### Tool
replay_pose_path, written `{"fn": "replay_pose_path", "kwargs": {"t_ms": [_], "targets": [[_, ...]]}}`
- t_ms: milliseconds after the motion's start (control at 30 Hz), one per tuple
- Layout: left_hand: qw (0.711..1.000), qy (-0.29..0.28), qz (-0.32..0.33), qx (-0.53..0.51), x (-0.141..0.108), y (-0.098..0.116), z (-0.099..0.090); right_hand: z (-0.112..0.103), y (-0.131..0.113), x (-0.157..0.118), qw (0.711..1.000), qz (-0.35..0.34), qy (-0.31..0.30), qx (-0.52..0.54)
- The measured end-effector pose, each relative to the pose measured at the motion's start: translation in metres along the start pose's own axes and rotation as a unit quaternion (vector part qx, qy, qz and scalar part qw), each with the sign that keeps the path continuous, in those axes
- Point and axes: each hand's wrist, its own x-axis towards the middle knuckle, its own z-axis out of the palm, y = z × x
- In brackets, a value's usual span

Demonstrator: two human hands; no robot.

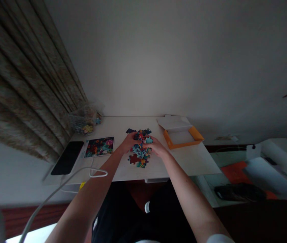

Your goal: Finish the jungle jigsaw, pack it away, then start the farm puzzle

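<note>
A heap of colourful jigsaw puzzle pieces lies in the middle of the white table. My left hand curls around the heap from the left, its thumb across the pieces. From the opposite side my right hand closes in on the same pieces, thumb and fingers against them. Several pieces show between the hands, and others lie on the table just in front of and behind them. Some fingertips are hidden among the pieces.
To the left are a picture card, a black phone-like slab and a white cable. A clear plastic bag sits by the curtain. At the right stands an open orange box, near the wall.
</note>
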Motion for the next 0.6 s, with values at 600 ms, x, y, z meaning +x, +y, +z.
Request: {"fn": "replay_pose_path", "kwargs": {"t_ms": [600], "targets": [[0.984,0.080,0.006,-0.158,-0.009,-0.009,0.022,-0.001,0.010,0.005,0.997,-0.031,0.063,0.039]]}}
